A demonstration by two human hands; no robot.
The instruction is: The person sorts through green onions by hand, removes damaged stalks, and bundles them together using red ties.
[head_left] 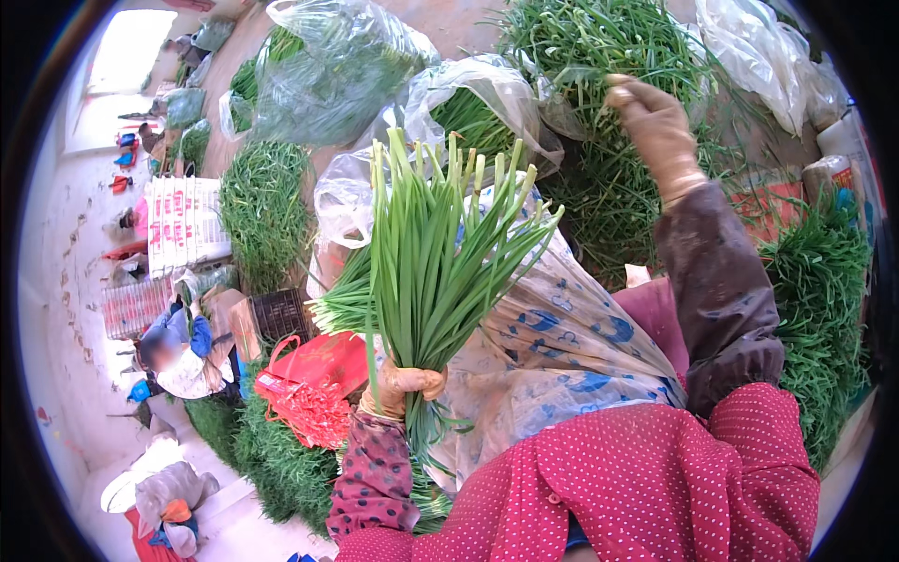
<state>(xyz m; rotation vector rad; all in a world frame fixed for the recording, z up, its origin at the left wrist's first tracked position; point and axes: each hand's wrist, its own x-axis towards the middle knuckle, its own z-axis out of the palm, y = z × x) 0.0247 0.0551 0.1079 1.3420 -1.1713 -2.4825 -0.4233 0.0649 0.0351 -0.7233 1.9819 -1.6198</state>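
My left hand (402, 385), in a tan glove, grips a bunch of garlic chives (428, 267) around its leafy part. The pale cut ends fan out upward in the picture. My right hand (653, 130), also gloved, is raised at the upper right with its fingers bent together, over a heap of loose chives (604, 35). A thin pale wisp shows by its fingertips; whether they hold it cannot be told. Beneath the held bunch, a second bunch (348, 295) lies by my lap, which a blue-patterned plastic apron (562, 323) covers.
A red bag (330, 365) with red ties (309, 414) lies at left, beside stacked chives (281, 456). Clear plastic bags of greens (344, 77) stand ahead. More chives (815, 316) are piled at right. Another person (189, 351) sits at far left near white woven sacks (186, 225).
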